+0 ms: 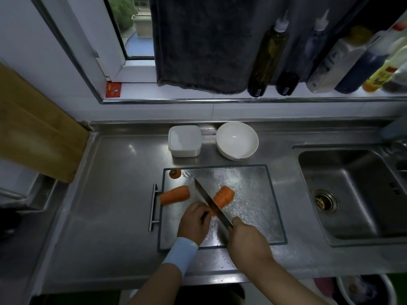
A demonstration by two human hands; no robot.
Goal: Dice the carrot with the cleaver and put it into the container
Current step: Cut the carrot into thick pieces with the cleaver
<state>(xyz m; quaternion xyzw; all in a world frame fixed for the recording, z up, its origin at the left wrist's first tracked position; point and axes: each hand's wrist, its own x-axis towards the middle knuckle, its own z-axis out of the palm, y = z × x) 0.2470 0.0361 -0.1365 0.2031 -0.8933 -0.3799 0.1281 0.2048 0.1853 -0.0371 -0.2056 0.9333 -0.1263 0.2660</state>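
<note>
Orange carrot chunk [223, 197] lay mid-way on the wet steel cutting board [253, 190], my left hand [193, 220] curled over its near end, fingers [201, 209] pinching it steady. My right hand [246, 241] gripped the steel cleaver [211, 203], its blade across the chunk. A second orange carrot length [175, 194] waited leftward; the white square plastic container [184, 140] stood beyond the board. I judged fingertips should tuck back, knuckles guiding the blade.
</note>
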